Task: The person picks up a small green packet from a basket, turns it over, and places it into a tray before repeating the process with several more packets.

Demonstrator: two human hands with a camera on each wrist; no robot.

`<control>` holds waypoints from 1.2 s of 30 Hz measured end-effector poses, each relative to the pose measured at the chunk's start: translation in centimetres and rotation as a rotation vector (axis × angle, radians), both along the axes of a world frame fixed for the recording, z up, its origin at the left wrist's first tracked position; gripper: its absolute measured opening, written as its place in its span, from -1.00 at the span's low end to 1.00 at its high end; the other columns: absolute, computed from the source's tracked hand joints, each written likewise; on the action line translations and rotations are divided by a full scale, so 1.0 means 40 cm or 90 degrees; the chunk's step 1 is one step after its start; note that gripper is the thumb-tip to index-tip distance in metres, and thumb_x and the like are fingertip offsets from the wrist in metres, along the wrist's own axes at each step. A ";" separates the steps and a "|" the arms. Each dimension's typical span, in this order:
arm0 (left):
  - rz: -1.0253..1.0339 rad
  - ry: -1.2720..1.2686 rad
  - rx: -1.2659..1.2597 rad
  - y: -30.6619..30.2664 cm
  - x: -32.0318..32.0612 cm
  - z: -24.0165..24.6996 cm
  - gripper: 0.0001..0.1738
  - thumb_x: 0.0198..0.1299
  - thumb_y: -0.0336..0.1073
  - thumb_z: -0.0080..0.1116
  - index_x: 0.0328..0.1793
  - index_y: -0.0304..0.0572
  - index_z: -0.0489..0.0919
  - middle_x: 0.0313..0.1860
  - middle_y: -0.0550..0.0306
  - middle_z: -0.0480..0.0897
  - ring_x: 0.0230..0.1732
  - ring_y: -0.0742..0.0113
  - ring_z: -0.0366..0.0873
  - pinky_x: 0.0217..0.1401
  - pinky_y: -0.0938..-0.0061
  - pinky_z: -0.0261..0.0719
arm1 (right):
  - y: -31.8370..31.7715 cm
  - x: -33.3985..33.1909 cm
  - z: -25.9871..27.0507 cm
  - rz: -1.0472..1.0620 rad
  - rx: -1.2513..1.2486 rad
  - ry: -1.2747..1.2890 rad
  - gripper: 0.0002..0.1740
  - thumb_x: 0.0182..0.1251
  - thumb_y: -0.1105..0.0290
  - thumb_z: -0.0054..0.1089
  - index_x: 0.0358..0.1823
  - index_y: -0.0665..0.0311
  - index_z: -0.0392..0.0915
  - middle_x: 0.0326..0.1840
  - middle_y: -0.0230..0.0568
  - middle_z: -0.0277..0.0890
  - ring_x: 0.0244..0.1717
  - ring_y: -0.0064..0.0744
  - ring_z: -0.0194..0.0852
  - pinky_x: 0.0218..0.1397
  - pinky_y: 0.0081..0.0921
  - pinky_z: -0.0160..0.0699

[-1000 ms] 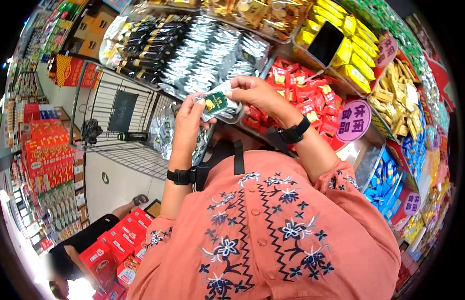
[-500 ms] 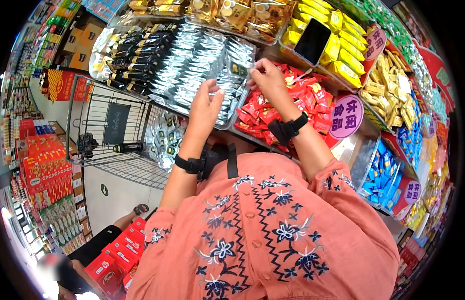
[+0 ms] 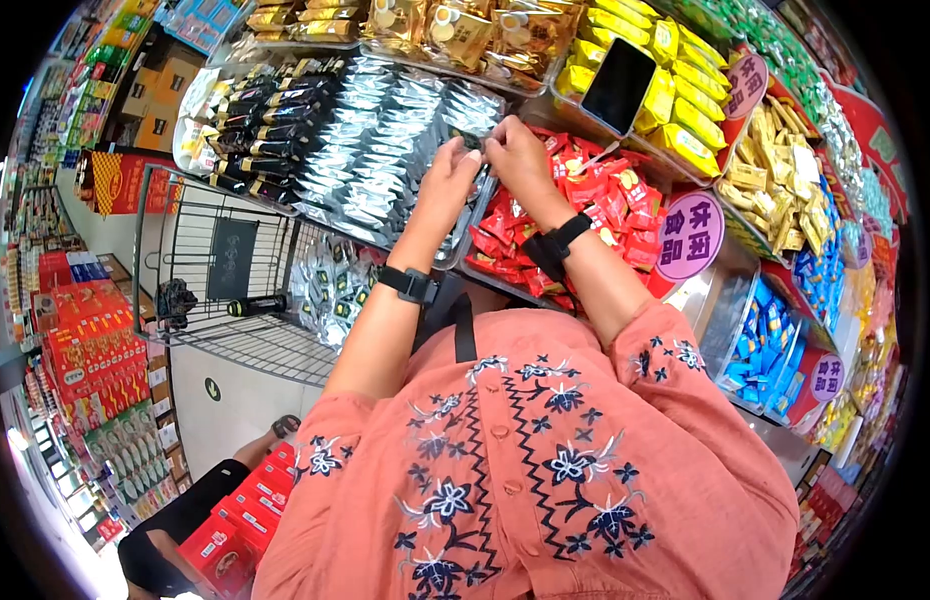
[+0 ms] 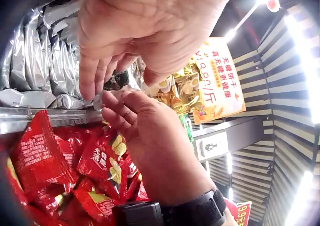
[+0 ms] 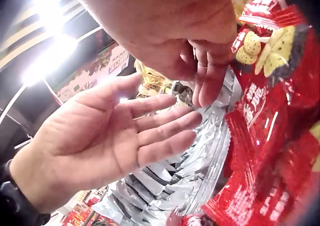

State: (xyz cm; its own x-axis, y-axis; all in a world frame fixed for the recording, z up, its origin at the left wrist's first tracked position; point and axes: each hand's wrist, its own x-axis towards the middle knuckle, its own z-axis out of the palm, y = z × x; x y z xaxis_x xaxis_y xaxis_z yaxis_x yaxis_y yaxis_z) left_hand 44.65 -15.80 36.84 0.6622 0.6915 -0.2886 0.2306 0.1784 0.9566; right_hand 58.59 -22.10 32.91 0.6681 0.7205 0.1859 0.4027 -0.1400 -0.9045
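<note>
Both hands are over the silver packets in their clear tray. In the head view, my right hand is at the tray's right side, its curled fingers pinching a small silver packet with a dark green label. Beside it, my left hand reaches in from the left, fingertips close to the same packet. Seen in the right wrist view, the left hand has its palm turned up and its fingers extended, holding nothing. The right hand's fingers partly hide the packet.
Red snack packets fill the neighbouring bin. A phone lies on yellow packets. A shopping cart stands at left with silver packets and a black bottle inside. A person's leg and red boxes appear lower left.
The green-labelled packet, earlier held by both hands in front of the body, has moved forward to the tray. The left hand let go, then moved right, nearer the right hand.
</note>
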 end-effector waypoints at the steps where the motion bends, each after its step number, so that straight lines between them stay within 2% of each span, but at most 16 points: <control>1: -0.011 0.007 -0.004 0.003 0.007 0.000 -0.27 0.43 -0.07 0.13 0.55 -0.42 0.24 0.27 -0.17 0.56 0.18 0.22 0.59 0.07 0.38 0.66 | -0.002 -0.001 0.009 -0.005 -0.012 -0.031 -0.88 0.22 0.50 0.20 -0.29 0.39 0.47 -0.32 0.11 0.57 -0.25 0.14 0.58 -0.18 -0.10 0.56; 5: -0.017 0.027 -0.005 0.009 0.027 -0.014 -0.23 0.45 -0.07 0.12 0.58 -0.44 0.17 0.29 -0.19 0.53 0.23 0.18 0.57 0.11 0.38 0.65 | -0.002 -0.001 0.010 -0.017 -0.032 -0.144 -0.86 0.22 0.49 0.24 -0.26 0.35 0.48 -0.26 0.10 0.52 -0.20 0.20 0.53 -0.12 -0.02 0.53; 8: -0.010 0.010 0.029 0.015 0.035 -0.042 -0.22 0.44 -0.08 0.13 0.59 -0.43 0.15 0.30 -0.19 0.53 0.23 0.19 0.57 0.12 0.37 0.64 | -0.002 -0.005 0.018 -0.035 -0.026 -0.173 -0.84 0.22 0.49 0.28 -0.28 0.35 0.45 -0.29 0.04 0.50 -0.21 0.14 0.53 -0.14 -0.10 0.51; 11: 0.001 0.017 -0.012 0.000 0.039 0.001 -0.22 0.43 -0.09 0.14 0.59 -0.42 0.14 0.29 -0.18 0.53 0.21 0.21 0.56 0.12 0.36 0.64 | -0.008 -0.009 0.042 -0.028 -0.057 -0.170 -0.84 0.23 0.50 0.27 -0.27 0.35 0.45 -0.29 0.06 0.51 -0.20 0.14 0.54 -0.14 -0.10 0.51; 14: -0.008 0.029 -0.005 0.010 0.042 -0.015 -0.22 0.43 -0.10 0.14 0.59 -0.42 0.14 0.29 -0.17 0.54 0.20 0.22 0.57 0.12 0.36 0.64 | -0.004 -0.002 0.029 -0.014 -0.041 -0.144 -0.84 0.23 0.50 0.25 -0.25 0.35 0.45 -0.29 0.08 0.55 -0.20 0.14 0.57 -0.14 -0.11 0.53; 17: 0.012 0.032 0.005 0.017 0.042 -0.018 -0.18 0.34 -0.05 0.20 0.56 -0.40 0.19 0.12 -0.08 0.64 -0.24 0.41 0.58 -0.18 0.51 0.56 | -0.008 0.007 0.035 0.007 -0.040 -0.103 -0.83 0.22 0.53 0.19 -0.19 0.35 0.43 -0.23 0.10 0.55 -0.13 0.19 0.56 -0.07 -0.04 0.54; 20: 0.007 0.039 0.024 0.024 0.035 -0.037 -0.18 0.32 -0.04 0.21 0.54 -0.41 0.21 0.13 -0.10 0.64 -0.25 0.38 0.58 -0.17 0.49 0.56 | -0.029 0.015 0.073 -0.012 -0.051 -0.078 -0.85 0.20 0.56 0.15 -0.20 0.38 0.42 -0.23 0.13 0.56 -0.11 0.19 0.56 -0.06 -0.07 0.54; 23: -0.011 0.053 -0.008 0.019 0.030 -0.022 -0.23 0.41 -0.11 0.17 0.58 -0.37 0.17 0.30 -0.19 0.54 0.15 0.22 0.59 0.05 0.40 0.66 | -0.041 0.041 0.057 -0.017 -0.024 -0.045 -0.85 0.22 0.56 0.15 -0.20 0.38 0.42 -0.25 0.15 0.56 -0.14 0.20 0.57 -0.08 -0.08 0.53; 29: 0.026 0.014 0.073 0.007 0.037 -0.049 -0.22 0.39 -0.11 0.18 0.58 -0.36 0.18 0.29 -0.20 0.55 0.06 0.24 0.63 0.03 0.41 0.67 | -0.054 0.048 0.064 -0.015 -0.009 0.004 -0.87 0.26 0.54 0.15 -0.21 0.39 0.43 -0.25 0.16 0.57 -0.16 0.22 0.57 -0.10 -0.09 0.53; 31: 0.016 0.028 0.044 0.004 0.040 -0.017 -0.23 0.39 -0.10 0.18 0.57 -0.37 0.19 0.29 -0.20 0.55 0.03 0.24 0.64 0.03 0.41 0.67 | -0.054 0.047 0.059 -0.014 -0.008 -0.002 -0.87 0.26 0.53 0.15 -0.21 0.38 0.44 -0.26 0.15 0.57 -0.15 0.21 0.57 -0.10 -0.09 0.53; 36: -0.012 0.049 0.029 0.024 0.032 0.001 -0.23 0.38 -0.08 0.17 0.56 -0.38 0.21 0.29 -0.22 0.54 0.02 0.22 0.65 0.04 0.42 0.67 | -0.053 0.042 0.070 -0.014 -0.022 0.033 -0.87 0.28 0.52 0.15 -0.18 0.35 0.44 -0.29 0.15 0.58 -0.30 0.08 0.62 -0.22 -0.14 0.56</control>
